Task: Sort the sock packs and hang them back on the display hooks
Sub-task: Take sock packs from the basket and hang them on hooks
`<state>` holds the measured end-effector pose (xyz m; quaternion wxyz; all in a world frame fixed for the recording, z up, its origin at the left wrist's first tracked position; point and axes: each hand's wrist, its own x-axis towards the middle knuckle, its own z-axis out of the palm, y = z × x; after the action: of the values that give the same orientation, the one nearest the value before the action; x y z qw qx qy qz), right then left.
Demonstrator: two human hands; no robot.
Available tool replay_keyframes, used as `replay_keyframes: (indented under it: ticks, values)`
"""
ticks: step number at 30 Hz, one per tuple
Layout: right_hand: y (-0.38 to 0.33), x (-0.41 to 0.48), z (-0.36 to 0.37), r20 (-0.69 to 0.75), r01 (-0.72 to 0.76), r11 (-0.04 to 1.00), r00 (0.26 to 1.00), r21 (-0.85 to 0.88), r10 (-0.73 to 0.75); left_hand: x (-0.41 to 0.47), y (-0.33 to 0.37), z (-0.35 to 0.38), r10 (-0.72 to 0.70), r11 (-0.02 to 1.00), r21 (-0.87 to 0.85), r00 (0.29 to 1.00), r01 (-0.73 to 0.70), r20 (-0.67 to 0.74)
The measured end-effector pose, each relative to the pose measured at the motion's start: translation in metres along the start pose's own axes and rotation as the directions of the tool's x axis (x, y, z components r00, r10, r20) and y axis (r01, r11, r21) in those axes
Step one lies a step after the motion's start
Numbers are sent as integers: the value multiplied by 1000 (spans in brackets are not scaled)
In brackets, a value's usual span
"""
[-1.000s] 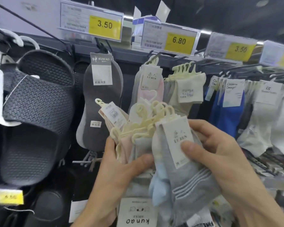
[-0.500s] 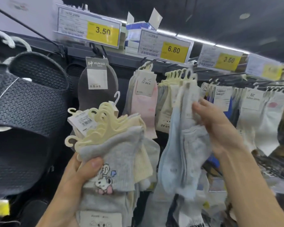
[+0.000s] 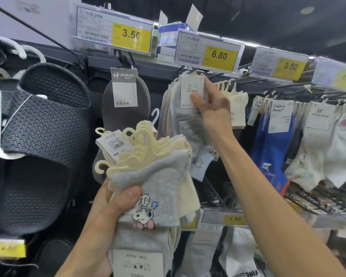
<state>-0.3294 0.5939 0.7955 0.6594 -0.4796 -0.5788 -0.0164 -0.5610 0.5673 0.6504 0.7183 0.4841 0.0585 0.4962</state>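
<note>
My left hand [image 3: 116,204] grips a bundle of sock packs [image 3: 156,176] low in the middle, grey rabbit-print sock in front, cream socks behind, several cream plastic hangers fanned at the top. My right hand [image 3: 210,108] is raised to the display hook [image 3: 190,71] under the 6.80 tag, pinching a grey sock pack [image 3: 188,112] by its white card, index finger pointing up at the hook. The pack's hanger sits at the hook; whether it is hooked on is unclear. More packs hang behind it.
Dark slippers [image 3: 42,124] hang at left, a grey insole pack [image 3: 126,100] beside them. Cream socks [image 3: 236,104], blue socks [image 3: 272,144] and white socks [image 3: 316,144] fill hooks to the right. Yellow price tags [image 3: 218,54] line the top rail.
My right hand carried the grey pack left and up from the cream-sock hook to the hook under the 6.80 tag. My left hand keeps its bundle at about the same place.
</note>
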Motion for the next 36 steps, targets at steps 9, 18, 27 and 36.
replay_keyframes:
  ticks: [9,18,27,36]
  values:
    - [-23,-45,-18,-118,42,957,990,-288,-80,0,-5,19,106,991,93,993,-101,-52]
    - [-75,-152,-56,243,296,906,943,-302,-227,-5,-25,42,323,910,276,947,-310,-1]
    - [-70,-163,-71,169,120,992,978,41,-125,-8,-30,60,252,942,214,966,-257,52]
    - [-60,-158,-80,169,-70,908,986,414,-2,-13,-32,68,30,999,-32,994,-26,109]
